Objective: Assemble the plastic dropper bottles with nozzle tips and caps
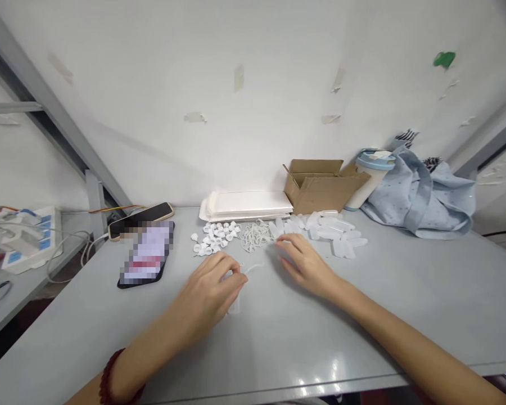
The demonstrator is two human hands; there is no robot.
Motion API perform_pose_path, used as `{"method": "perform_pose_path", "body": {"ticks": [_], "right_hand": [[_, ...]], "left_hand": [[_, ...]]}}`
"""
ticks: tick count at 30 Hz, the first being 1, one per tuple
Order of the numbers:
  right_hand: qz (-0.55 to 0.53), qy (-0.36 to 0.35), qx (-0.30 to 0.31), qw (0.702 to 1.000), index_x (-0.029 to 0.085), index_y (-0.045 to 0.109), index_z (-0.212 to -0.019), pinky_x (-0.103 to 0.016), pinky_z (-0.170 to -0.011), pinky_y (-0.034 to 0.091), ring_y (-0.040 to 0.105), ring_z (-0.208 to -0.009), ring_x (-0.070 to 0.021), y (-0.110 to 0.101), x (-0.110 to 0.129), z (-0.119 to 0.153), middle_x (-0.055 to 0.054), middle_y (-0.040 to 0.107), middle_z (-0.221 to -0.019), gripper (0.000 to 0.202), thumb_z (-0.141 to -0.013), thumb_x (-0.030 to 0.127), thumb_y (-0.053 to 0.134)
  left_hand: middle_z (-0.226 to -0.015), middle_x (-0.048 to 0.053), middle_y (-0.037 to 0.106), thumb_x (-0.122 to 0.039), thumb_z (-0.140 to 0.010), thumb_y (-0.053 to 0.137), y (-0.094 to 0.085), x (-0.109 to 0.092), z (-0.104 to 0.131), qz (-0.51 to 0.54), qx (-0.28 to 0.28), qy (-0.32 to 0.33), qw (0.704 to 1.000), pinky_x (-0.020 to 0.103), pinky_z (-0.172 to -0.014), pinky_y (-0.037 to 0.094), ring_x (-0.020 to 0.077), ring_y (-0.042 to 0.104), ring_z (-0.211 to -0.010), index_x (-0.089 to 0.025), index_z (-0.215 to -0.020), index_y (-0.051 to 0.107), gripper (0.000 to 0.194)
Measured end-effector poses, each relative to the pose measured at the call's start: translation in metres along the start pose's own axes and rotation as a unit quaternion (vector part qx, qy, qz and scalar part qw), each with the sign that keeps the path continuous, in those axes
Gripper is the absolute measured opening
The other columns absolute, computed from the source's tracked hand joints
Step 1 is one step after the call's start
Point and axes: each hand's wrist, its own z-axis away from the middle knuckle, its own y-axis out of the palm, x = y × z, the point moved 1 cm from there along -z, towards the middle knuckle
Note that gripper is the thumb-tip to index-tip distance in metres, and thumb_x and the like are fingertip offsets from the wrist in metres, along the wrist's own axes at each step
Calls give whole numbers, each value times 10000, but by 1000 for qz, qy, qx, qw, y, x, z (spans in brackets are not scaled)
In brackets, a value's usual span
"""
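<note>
With my left hand (215, 281) I am pinching a thin pale strip (254, 266) between thumb and fingers, over the middle of the table (303, 337); a small clear piece (234, 305) is showing just below, and I cannot tell whether I am gripping it too. My right hand (307, 265) is hanging loose, thumb and fingers parted, near the loops (256, 236) and clear sleeves (342, 247). White caps (214, 238) are lying left of the loops; a cardboard box (326, 194) is standing farther back.
</note>
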Motion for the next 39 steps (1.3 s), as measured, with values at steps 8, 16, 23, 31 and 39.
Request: {"method": "perform_pose_path", "body": {"ticks": [8, 16, 23, 31, 39], "right_hand": [[207, 108, 130, 964, 93, 380, -1386, -632, -1054, 212, 173, -1403, -330, 14, -43, 2, -204, 295, -1484, 583, -955, 477, 304], [186, 71, 123, 972, 89, 506, -1273, -656, -1049, 188, 287, -1367, -324, 11, -37, 4, -225, 417, -1409, 439, -970, 361, 341], [185, 42, 110, 976, 78, 629, -1030, -678, -1007, 231, 394, -1293, -376, 2, -19, 7, -258, 498, -1323, 298, -942, 272, 422], [128, 135, 99, 978, 143, 578, -859, -435, -761, 483, 636, -757, -250, -4, -25, 5, -129, 664, -875, 136, -821, 62, 475], [-331, 250, 1, 910, 195, 548, -925, -374, -814, 501, 617, -901, -197, -13, 3, -2, -57, 642, -948, 173, -803, 298, 614]], "left_hand": [[-854, 62, 549, -60, -893, 443, -7, 6, 1, -13, -33, -21, 999, 328, -692, 414, 187, 466, -806, -159, -896, 604, 189], [-832, 58, 559, -55, -892, 435, -9, 4, 1, -23, -53, -24, 998, 325, -688, 418, 183, 471, -795, -163, -890, 602, 198], [-817, 51, 555, -57, -891, 442, -9, 3, 0, -29, -55, -28, 998, 312, -680, 416, 178, 475, -785, -172, -866, 600, 197], [-826, 58, 559, -49, -886, 452, -8, 3, 0, -21, -61, -28, 998, 328, -695, 418, 182, 474, -797, -164, -886, 603, 190], [-809, 41, 565, -86, -872, 522, -10, -3, -2, 97, -96, -62, 989, 286, -664, 449, 164, 502, -786, -190, -902, 643, 162]]}}
